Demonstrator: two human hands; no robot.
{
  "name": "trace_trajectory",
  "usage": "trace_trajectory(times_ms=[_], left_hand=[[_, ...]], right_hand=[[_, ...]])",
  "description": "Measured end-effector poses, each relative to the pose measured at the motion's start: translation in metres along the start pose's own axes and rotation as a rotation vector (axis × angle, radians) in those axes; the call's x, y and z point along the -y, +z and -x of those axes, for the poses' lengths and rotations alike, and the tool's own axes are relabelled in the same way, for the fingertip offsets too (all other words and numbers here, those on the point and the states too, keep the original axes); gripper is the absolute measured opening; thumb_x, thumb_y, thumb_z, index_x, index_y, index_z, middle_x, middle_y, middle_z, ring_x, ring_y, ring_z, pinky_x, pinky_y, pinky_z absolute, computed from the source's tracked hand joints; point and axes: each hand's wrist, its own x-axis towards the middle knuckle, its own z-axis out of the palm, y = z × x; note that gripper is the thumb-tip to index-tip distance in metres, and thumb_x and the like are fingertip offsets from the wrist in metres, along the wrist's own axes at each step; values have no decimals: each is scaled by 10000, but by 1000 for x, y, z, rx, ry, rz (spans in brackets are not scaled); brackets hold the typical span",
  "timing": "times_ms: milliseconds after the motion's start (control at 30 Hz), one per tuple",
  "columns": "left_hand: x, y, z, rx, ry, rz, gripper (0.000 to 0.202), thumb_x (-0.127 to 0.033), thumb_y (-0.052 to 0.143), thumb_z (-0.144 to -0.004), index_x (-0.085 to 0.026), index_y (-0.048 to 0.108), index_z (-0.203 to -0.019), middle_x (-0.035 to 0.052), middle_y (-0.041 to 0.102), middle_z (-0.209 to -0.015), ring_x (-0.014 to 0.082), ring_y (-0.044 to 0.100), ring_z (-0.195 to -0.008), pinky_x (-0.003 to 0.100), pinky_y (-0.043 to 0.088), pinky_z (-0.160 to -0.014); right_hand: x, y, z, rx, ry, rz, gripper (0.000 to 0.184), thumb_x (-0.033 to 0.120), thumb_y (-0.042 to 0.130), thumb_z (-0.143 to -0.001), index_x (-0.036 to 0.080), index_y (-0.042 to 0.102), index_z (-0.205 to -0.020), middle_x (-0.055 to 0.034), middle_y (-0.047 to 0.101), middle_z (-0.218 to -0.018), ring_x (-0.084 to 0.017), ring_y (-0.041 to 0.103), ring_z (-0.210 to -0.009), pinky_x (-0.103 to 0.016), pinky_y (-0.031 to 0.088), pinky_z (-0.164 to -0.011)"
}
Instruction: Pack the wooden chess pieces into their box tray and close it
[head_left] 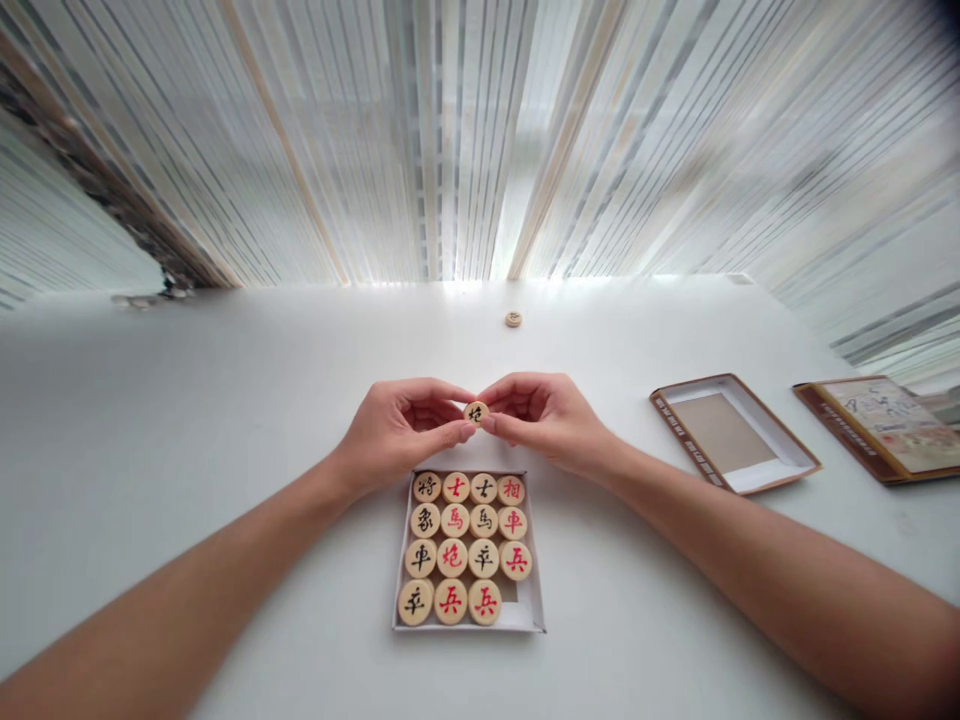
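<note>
Black-character disc: here it is, the held disc (475, 412), pinched between two sets of fingertips, its face turned up to the wearer, likely so the character can be read.
Left hand: the left hand (397, 425) makes a narrow pinch, thumb and forefinger on the disc's left side, the other fingers curled behind.
Right hand: the right hand (551, 415) mirrors it on the right side, narrow too; sharing so small a piece probably keeps it steady.
Disc and grip: right at the fingertips, between the hands and well clear of both palms, just beyond the far edge of the open box (531, 600); how high above the table (300, 640), I cannot tell.
Box rows: discs (455, 522) sit face up, red and black characters mixed, seemingly squared up by the walls; pale floor shows at the near right corner.
Far edge of table: one loose disc (513, 319) lies near it, before the striped curtain (337, 150).
Right edge of table: toward it lie a brown-edged tray (727, 435) and, farther right, a printed lid (900, 420).
</note>
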Motion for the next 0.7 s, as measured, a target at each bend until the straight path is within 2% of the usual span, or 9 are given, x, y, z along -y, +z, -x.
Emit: trace_trajectory(times_ms=[267, 433, 700], left_hand=[[1, -1, -1, 49, -25, 8, 201, -228, 847, -821, -181, 788, -1007, 67, 816, -862, 186, 774, -776, 258, 633, -705], [1, 0, 0, 57, -27, -19, 201, -234, 845, -824, -171, 777, -1002, 66, 804, -852, 171, 753, -758, 246, 599, -683], [-3, 5, 0, 34, 15, 7, 131, -247, 830, -846, -154, 787, -927, 49, 794, -810, 162, 760, -728, 237, 627, -674]], right_hand=[[-5, 1, 0, -14, -9, 74, 358, 421, 929, -738, 161, 776, -930, -26, 715, -752, -114, 543, -596, -255, 418, -534], [-3, 2, 0, -18, -9, 102, 329, 416, 920, -749, 169, 790, -924, -49, 758, -814, -142, 608, -654, -262, 472, -563], [5, 3, 3, -52, -23, 140, 314, 437, 906, -763, 156, 796, -849, -37, 747, -734, -123, 596, -595, -233, 494, -526]])
